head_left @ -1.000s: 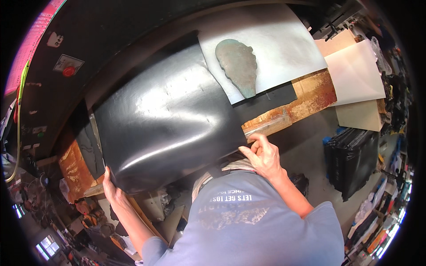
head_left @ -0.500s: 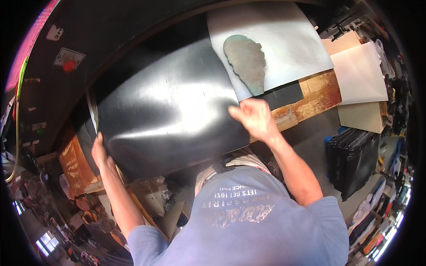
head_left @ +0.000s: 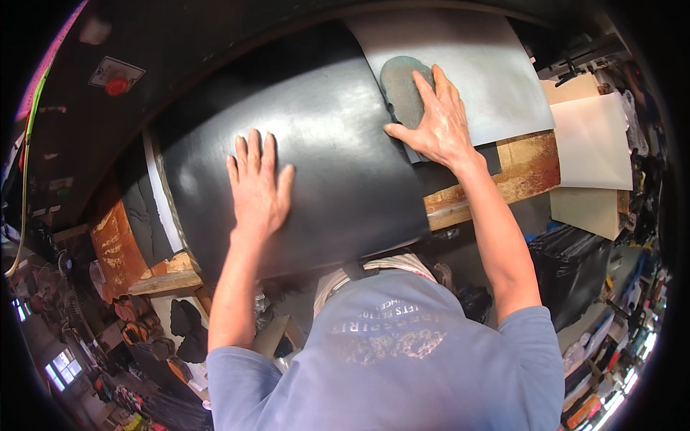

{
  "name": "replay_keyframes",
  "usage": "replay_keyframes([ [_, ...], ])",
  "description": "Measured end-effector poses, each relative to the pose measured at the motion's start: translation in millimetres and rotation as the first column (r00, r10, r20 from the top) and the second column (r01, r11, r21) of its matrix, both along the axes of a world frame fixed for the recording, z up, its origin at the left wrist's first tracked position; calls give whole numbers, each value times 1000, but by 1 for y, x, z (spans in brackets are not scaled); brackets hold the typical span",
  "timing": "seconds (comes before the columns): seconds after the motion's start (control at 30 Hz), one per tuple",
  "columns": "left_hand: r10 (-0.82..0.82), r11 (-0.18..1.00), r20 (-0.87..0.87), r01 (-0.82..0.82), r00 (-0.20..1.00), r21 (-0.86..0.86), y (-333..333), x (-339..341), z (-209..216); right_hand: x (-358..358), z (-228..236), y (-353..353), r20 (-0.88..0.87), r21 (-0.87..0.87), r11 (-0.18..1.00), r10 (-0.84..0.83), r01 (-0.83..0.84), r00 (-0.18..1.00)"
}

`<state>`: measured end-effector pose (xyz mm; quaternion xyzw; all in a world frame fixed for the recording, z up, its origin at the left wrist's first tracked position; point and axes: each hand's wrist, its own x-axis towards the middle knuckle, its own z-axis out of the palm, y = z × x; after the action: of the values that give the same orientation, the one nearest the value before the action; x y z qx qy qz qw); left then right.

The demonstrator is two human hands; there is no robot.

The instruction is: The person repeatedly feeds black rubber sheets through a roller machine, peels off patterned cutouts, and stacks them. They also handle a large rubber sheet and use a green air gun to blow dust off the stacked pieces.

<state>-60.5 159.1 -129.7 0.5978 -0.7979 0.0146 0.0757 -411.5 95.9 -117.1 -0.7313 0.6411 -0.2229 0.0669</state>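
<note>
A large glossy black sheet (head_left: 345,172) covers the middle of the bench and hangs over its near edge. My left hand (head_left: 257,192) rests on the sheet, palm down with fingers spread. My right hand (head_left: 444,128) reaches over a flat grey-green, sole-shaped piece (head_left: 404,79) that lies on a pale sheet (head_left: 503,79). Its fingers are apart on the piece, and the thumb touches the black sheet's right edge. My right hand hides much of the sole-shaped piece.
A dark machine panel with a red button (head_left: 116,87) stands at the far left. The worn wooden bench edge (head_left: 528,161) shows at right. Beyond it are pale boards (head_left: 593,140) and a stack wrapped in black plastic (head_left: 571,269).
My left hand has moved from the black sheet's left edge onto its surface. My right hand has moved up and opened over the sole-shaped piece. The black sheet lies flatter and farther right.
</note>
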Motion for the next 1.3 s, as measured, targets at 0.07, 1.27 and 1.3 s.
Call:
replay_keyframes([
  [0.07, -36, 997, -44, 33, 998, -67, -25, 12, -6, -5, 0, -7, 57, 59, 998, -3, 0, 998],
  [1.27, -56, 998, -114, 51, 992, -41, -53, -71, -6, -94, -6, 67, 84, -58, 998, 38, -33, 996],
  [1.3, -56, 997, -124, 49, 991, -62, -52, -73, -5, -95, -7, 68, 68, -64, 997, 47, -42, 997],
])
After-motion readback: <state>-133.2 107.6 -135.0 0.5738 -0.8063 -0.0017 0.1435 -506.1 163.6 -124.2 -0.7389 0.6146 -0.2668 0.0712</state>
